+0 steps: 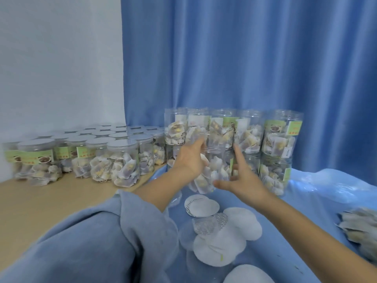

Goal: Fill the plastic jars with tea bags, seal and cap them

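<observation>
Clear plastic jar of tea bags (212, 170), uncapped, sits clamped in my left hand (190, 158); right hand (242, 178) splayed beside it. Bumping the stacked jars (234, 129) behind could topple them, I judge.

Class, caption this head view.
Both hands, left hand and right hand, hold a filled jar before stacked jars.

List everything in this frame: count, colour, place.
capped jars: many, clear with silver lids, rows at left on tan table
uncapped jars: about ten, clear, stacked two high by the curtain
held jar: one, clear, between both hands
seal discs: about eight, white, on blue sheet
loose tea bags: pile, grey-tan, right edge
curtain: blue, behind
left hand: on the jar
right hand: fingers spread beside it
</observation>
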### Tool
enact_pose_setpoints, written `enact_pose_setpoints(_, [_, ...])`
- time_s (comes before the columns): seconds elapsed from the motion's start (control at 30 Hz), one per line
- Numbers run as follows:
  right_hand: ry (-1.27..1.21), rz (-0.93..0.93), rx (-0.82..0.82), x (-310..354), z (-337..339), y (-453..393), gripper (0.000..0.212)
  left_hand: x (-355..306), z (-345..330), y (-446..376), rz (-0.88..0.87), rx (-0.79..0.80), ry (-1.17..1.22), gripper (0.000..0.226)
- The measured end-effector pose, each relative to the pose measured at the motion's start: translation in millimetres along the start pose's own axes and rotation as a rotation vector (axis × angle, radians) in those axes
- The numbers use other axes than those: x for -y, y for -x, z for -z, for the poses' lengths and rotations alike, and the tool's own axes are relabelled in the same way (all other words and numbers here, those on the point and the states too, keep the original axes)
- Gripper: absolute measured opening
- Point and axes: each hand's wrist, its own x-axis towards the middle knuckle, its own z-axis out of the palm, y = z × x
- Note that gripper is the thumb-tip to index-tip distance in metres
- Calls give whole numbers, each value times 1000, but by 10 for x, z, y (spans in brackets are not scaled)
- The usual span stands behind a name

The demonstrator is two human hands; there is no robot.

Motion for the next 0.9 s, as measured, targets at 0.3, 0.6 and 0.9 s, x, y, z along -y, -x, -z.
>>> enact_pose_setpoints(0.3, [548, 158, -223, 117, 423, 859, 112, -897, -186, 1146, 52, 24, 332, 29])
enact_pose_setpoints(0.6, [599, 95, -283, -455, 658, 1587, 84, -1161, -755, 1758, 129, 76, 465, 30])
enact_pose_setpoints(0.9, [53, -233, -130, -615, 735, 1690, 106, -934, -999, 1789, 89, -11, 425, 72])
